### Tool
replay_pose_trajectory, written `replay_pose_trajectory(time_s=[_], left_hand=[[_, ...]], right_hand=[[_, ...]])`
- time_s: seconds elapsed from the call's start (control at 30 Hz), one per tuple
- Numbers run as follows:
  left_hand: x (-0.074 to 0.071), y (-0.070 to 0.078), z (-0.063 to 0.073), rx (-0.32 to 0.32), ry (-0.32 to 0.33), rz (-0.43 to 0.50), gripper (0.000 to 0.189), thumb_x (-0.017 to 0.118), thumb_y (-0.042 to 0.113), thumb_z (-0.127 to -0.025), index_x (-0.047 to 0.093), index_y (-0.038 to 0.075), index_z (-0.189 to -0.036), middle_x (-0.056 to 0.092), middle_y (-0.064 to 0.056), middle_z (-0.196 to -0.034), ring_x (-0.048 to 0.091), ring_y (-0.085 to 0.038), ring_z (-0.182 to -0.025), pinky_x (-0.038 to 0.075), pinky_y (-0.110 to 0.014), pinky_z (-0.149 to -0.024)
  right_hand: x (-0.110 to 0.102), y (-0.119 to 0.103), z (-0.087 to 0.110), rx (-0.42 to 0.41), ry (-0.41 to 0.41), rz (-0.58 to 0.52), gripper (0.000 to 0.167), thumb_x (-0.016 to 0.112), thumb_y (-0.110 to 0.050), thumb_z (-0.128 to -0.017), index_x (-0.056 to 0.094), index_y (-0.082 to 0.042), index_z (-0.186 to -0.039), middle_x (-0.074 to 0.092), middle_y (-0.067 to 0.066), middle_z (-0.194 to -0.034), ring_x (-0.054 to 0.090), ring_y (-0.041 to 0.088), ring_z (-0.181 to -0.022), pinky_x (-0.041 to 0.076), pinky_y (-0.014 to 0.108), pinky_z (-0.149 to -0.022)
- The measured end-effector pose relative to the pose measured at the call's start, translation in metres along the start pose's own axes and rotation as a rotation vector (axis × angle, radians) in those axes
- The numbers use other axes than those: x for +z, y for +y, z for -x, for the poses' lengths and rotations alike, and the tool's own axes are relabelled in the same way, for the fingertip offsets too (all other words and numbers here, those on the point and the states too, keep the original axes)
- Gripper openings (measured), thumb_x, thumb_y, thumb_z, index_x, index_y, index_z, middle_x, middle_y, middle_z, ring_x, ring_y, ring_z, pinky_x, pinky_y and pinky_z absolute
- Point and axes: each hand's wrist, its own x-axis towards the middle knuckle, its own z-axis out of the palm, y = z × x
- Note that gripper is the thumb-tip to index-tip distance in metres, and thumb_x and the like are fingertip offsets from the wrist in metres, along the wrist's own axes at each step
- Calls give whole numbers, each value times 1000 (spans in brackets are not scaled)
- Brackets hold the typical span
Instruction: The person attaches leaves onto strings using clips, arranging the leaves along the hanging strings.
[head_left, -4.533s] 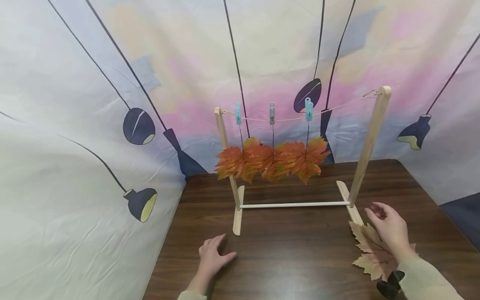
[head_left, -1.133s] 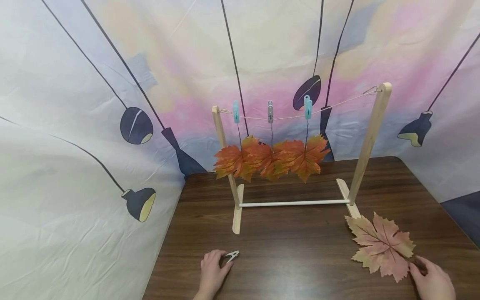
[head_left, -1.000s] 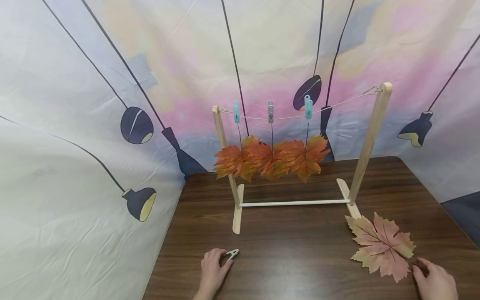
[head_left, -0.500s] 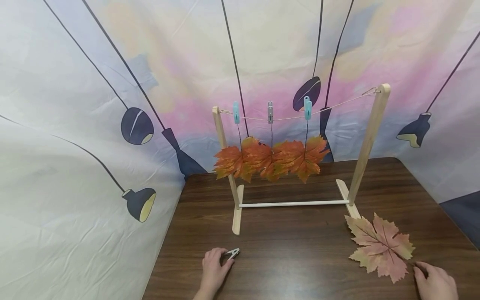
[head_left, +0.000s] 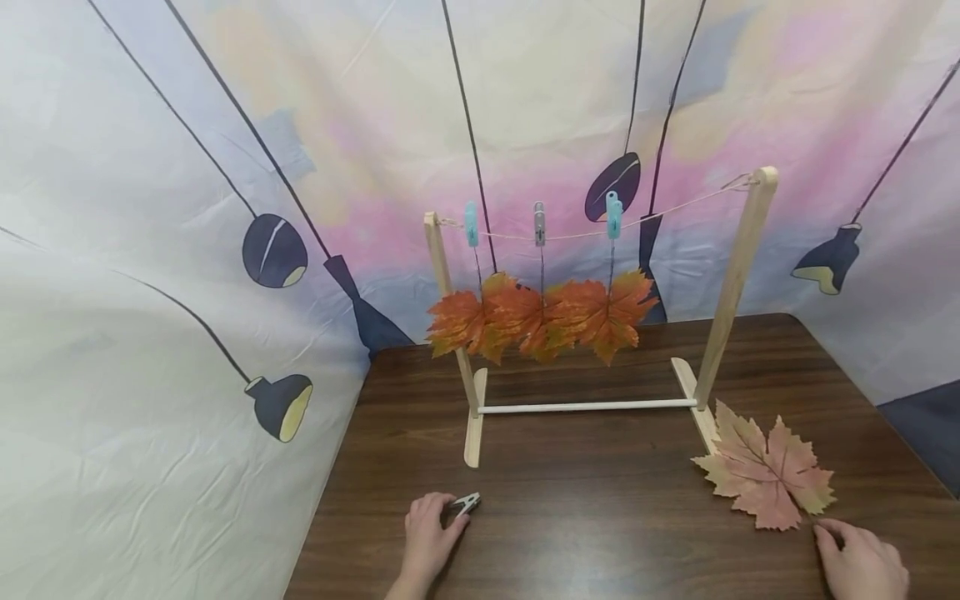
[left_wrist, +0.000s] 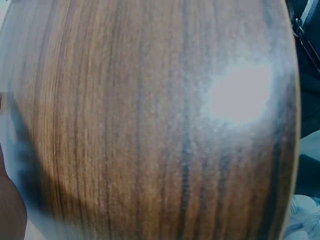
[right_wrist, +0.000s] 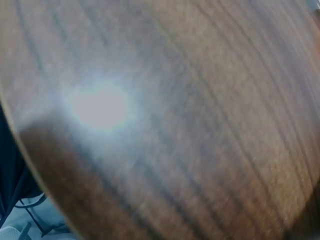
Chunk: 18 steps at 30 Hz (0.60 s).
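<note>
My left hand (head_left: 427, 537) pinches a pale grey clothespin (head_left: 468, 502) between thumb and fingers, low over the table's left front. At the right, my right hand (head_left: 862, 560) pinches the thin stem of a pinkish-tan maple leaf (head_left: 776, 479). The leaf's far edge overlaps the right foot of a wooden drying rack (head_left: 731, 308). Three orange leaves (head_left: 603, 317) hang from the rack's string by two light-blue clothespins (head_left: 613, 217) and one grey clothespin (head_left: 539, 225). Only a sliver of the left hand (left_wrist: 11, 205) shows in the left wrist view.
Brown wood-grain table (head_left: 585, 492) lies under everything; its edge (left_wrist: 296, 125) appears in the left wrist view. A white rod (head_left: 588, 407) joins the rack's feet low down. Behind the table hangs a curtain (head_left: 180, 333) printed with lamps.
Over the seconds, my right hand moved from above the leaf to its stem, and a clothespin came into my left hand. Lately the leaf has swung and shifted away from me; the left hand stays put.
</note>
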Motion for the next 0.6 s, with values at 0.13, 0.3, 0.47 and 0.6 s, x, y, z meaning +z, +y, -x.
replay_pose_trajectory(time_s=[0.13, 0.3, 0.47, 0.6], left_hand=[[-2, 0, 1, -4, 7, 10, 28, 79, 25, -72, 64, 16, -94, 60, 4, -97, 48, -19, -93, 33, -39, -77], [-2, 1, 0, -9, 6, 3, 29, 80, 24, -71, 64, 16, -94, 60, 4, -96, 48, -19, -92, 34, -39, -77], [-2, 2, -1, -26, -20, 3, 29, 78, 27, -74, 64, 16, -96, 60, 3, -98, 48, -20, -94, 34, -40, -78], [-2, 3, -3, -32, -23, 5, 28, 78, 26, -74, 64, 16, -96, 60, 3, -98, 48, -20, -94, 33, -40, -78]], right_hand=[[1, -5, 2, -38, 35, -68, 43, 50, -33, -95, 58, 5, -114, 52, 32, -117, 45, 51, -95, 35, 59, -79], [6, -14, 4, -17, 107, -189, 42, 47, -30, -97, 56, 7, -115, 52, 31, -112, 47, 46, -99, 36, 55, -83], [9, -22, 5, -48, 176, -224, 39, 51, -27, -95, 59, 9, -111, 60, 23, -96, 54, 38, -90, 41, 50, -74], [9, -24, 5, -53, 175, -236, 37, 55, -25, -92, 62, 9, -106, 63, 15, -87, 56, 33, -83, 41, 46, -70]])
